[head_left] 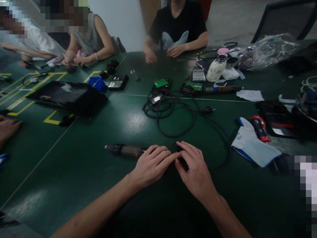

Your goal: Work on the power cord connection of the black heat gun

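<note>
A dark electric screwdriver [130, 150] lies on the green table before me, its bit pointing left. My left hand [152, 163] is closed over its rear body, fingers together, covering much of it. At the screwdriver's tail, my right hand [195, 168] curls its fingers round a black cable end [182, 162], mostly hidden under the palm. The fingertips of both hands meet there. A black power cord [229, 145] runs from beside my right hand, round to a loose coil with a labelled adapter [156, 98] and a plug [209, 109].
Opened hard drives [118, 82] with green boards stand along the back, near a second electric screwdriver [224, 89] and a bottle [216, 68]. A black tray [66, 96] is at left. To the right lie a glove [255, 145] and a red-black screwdriver [260, 129]. Several people sit around the table.
</note>
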`<state>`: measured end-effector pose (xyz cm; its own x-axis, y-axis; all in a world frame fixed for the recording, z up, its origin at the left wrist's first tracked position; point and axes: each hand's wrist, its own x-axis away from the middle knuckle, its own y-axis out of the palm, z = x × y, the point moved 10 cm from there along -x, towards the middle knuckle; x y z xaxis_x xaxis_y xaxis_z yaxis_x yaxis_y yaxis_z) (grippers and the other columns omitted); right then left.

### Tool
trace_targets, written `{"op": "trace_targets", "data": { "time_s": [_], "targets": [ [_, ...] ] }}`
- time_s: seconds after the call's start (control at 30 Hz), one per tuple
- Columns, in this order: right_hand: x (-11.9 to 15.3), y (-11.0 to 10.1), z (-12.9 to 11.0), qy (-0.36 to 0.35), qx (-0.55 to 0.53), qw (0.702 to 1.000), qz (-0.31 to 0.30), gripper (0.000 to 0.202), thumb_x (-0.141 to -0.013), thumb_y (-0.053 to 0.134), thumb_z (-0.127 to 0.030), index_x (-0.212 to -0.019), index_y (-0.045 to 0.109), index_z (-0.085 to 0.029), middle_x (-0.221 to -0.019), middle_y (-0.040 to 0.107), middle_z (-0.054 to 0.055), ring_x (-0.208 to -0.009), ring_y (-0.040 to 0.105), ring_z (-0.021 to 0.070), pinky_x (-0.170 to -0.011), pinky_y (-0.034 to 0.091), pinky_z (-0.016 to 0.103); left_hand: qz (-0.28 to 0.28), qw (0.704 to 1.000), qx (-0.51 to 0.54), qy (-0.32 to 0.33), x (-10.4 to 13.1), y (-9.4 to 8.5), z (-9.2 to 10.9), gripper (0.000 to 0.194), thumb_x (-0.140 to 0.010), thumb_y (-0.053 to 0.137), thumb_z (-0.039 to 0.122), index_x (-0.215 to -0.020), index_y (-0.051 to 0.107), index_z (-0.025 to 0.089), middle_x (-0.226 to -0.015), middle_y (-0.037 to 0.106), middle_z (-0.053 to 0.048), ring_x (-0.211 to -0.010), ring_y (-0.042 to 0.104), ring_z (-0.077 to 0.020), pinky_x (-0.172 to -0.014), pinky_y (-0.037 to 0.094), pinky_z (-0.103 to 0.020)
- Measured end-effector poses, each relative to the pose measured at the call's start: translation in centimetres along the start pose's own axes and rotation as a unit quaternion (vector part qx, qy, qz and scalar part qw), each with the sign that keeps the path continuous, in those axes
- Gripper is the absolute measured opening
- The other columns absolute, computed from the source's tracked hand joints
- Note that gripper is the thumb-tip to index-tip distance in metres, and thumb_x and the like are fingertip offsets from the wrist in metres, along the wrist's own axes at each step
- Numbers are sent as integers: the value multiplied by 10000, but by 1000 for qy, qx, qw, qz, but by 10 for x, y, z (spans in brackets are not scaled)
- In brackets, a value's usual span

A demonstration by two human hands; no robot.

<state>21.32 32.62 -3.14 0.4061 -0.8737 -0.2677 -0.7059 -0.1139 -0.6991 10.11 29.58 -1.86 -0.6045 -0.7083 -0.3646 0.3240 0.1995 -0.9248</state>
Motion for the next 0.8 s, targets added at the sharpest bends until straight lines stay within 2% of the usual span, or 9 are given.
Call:
{"op": "trace_targets", "data": {
  "time_s": [0.4, 0.5, 0.67, 0.8],
  "targets": [
    [0, 2, 1, 3, 2, 1000, -9, 77, -1028, 576, -203, -1051, 646, -228, -1463, 624, 76, -1430, 501, 285, -1164, 417, 537, 12, 1000, -5, -14, 1, -1, -3, 412, -1049, 559, 209, -1460, 527, 192, -1227, 711, -57, -1166, 625, -220, -989, 462, -401],
    [0, 2, 1, 0, 4, 1000, -8, 96, -1020, 575, -185, -1078, 644, -221, -1458, 628, 82, -1419, 509, 288, -1154, 423, 537, 3, 1000, 4, 4, 1, 1, 0, 436, -1049, 546, 202, -1483, 511, 210, -1260, 702, -53, -1204, 609, -224, -1011, 454, -410],
    [1, 1, 1, -1, 4, 1000, -3, 79, -1029, 570, -205, -1044, 645, -225, -1456, 627, 82, -1418, 511, 293, -1151, 424, 534, 13, 1000, -6, -12, 1, -2, -2, 411, -1047, 568, 208, -1457, 536, 203, -1204, 715, -45, -1145, 623, -216, -985, 460, -398],
    [1, 2, 1, -2, 8, 1000, -5, 87, -1012, 577, -175, -1056, 636, -221, -1457, 627, 84, -1417, 512, 291, -1150, 424, 528, -5, 1000, 1, 15, 1, 1, 3, 437, -1042, 555, 195, -1478, 526, 211, -1264, 702, -53, -1201, 607, -230, -1032, 444, -418]
  ]
}}
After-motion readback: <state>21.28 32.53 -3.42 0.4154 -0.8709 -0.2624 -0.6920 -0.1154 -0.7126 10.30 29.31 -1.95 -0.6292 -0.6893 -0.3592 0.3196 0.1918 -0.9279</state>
